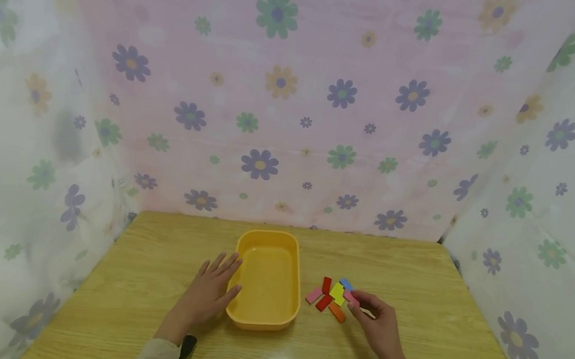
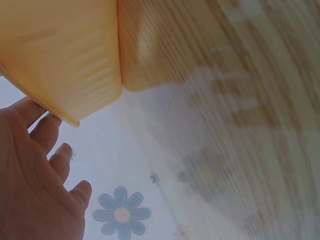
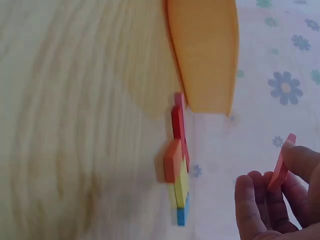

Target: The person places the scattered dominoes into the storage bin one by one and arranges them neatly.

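A yellow plastic tub (image 1: 261,325) stands on the wooden table. My left hand (image 1: 207,291) rests at its left rim, fingers spread and fairly straight; the left wrist view shows the fingertips (image 2: 47,122) right at the rim from below. My right hand (image 1: 378,323) pinches a pink block (image 1: 351,298) between thumb and fingers. In the right wrist view this pink block (image 3: 282,167) is lifted clear of the others. Just left of that hand lie a blue block (image 1: 346,283), yellow blocks (image 1: 337,292), an orange block (image 1: 337,312), red blocks (image 1: 324,302) and another pink block (image 1: 314,295).
A flower-patterned curtain (image 1: 291,119) hangs behind the wooden table (image 1: 174,260) and along both sides. A dark object (image 1: 187,347) shows by the left wrist, next to a light sleeve (image 1: 158,353). The tub's right wall stands close to the blocks.
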A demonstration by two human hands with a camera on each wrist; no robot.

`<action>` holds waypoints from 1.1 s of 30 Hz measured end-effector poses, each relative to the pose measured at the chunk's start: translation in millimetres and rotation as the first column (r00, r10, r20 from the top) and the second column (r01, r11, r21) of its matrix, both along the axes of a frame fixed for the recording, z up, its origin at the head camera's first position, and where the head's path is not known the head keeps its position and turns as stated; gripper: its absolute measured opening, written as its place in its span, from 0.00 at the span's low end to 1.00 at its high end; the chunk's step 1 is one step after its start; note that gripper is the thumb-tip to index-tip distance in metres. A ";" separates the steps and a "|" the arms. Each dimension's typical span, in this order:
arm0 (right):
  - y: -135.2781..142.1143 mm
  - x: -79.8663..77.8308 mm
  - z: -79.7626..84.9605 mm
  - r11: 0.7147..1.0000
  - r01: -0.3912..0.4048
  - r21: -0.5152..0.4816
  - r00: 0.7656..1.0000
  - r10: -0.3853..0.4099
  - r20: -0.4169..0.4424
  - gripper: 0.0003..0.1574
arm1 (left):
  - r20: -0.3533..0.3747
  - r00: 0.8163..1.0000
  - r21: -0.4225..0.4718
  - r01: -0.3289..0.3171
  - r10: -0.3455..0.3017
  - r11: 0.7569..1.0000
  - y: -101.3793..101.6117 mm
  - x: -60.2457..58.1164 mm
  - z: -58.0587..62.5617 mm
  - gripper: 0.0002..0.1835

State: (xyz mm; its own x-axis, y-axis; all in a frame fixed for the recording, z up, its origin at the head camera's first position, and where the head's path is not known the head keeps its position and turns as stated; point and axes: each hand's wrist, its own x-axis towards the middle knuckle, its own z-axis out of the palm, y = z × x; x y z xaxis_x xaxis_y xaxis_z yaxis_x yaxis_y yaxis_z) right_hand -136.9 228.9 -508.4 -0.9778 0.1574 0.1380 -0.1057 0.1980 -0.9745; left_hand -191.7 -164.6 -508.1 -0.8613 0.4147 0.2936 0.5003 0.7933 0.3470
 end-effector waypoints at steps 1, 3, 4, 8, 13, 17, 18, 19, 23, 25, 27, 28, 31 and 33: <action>-1.9 0.4 -1.1 1.000 0.001 -0.012 1.000 -0.001 0.008 0.15 | -0.003 1.000 0.001 0.000 0.000 1.000 0.1 0.0 -0.3 0.33; -5.9 0.9 -3.1 1.000 0.009 -0.027 1.000 -0.009 0.016 0.16 | -0.007 1.000 0.000 0.000 0.000 1.000 0.4 -0.2 -0.6 0.33; -8.0 1.2 -3.9 0.999 0.011 -0.032 1.000 -0.011 0.019 0.16 | -0.003 1.000 0.003 0.001 -0.001 1.000 0.4 -0.1 -0.6 0.33; -16.6 1.8 -6.4 0.997 0.024 -0.072 0.999 -0.021 0.038 0.18 | 0.022 1.000 0.003 0.000 0.000 1.000 0.1 -0.6 -0.5 0.33; -25.8 2.4 -9.2 0.993 0.042 -0.112 0.993 -0.030 0.111 0.21 | 0.037 0.999 -0.011 -0.003 0.003 1.000 -0.4 -2.0 -1.0 0.34; -33.1 5.4 -11.7 0.987 0.050 -0.151 0.981 -0.021 0.191 0.24 | 0.033 0.999 -0.010 -0.003 0.003 1.000 -0.5 -1.8 -0.9 0.34; -35.0 6.4 -12.4 0.985 0.055 -0.161 0.977 -0.020 0.213 0.25 | 0.033 0.999 -0.010 -0.002 0.002 1.000 -0.5 -1.6 -1.0 0.34; -36.9 7.3 -13.5 0.982 0.058 -0.178 0.973 -0.016 0.232 0.25 | 0.035 0.999 -0.010 -0.002 0.002 1.000 -0.4 -1.5 -1.0 0.34; -43.7 10.2 -18.9 0.968 0.074 -0.238 0.951 0.004 0.309 0.27 | 0.034 0.999 -0.015 -0.003 0.004 1.000 -0.4 -1.3 -1.5 0.34; -47.2 11.9 -21.5 0.959 0.070 -0.274 0.943 0.026 0.331 0.26 | 0.032 0.999 -0.015 -0.005 0.005 1.000 -0.4 -1.4 -1.8 0.34; -50.8 13.7 -23.6 0.945 0.059 -0.323 0.941 0.055 0.333 0.25 | 0.031 0.999 -0.015 -0.005 0.006 1.000 -0.4 -1.6 -1.9 0.34; -52.4 14.5 -24.5 0.937 0.052 -0.345 0.942 0.069 0.329 0.24 | 0.032 0.999 -0.013 -0.004 0.005 1.000 -0.4 -1.8 -1.9 0.34; -57.5 16.3 -26.1 0.914 0.023 -0.406 0.947 0.110 0.301 0.22 | 0.033 0.999 -0.013 -0.006 0.006 1.000 -0.3 -2.3 -1.8 0.34; -60.4 17.4 -26.3 0.903 0.013 -0.429 0.947 0.126 0.295 0.20 | 0.035 0.999 -0.013 -0.006 0.006 1.000 -0.2 -2.7 -1.6 0.34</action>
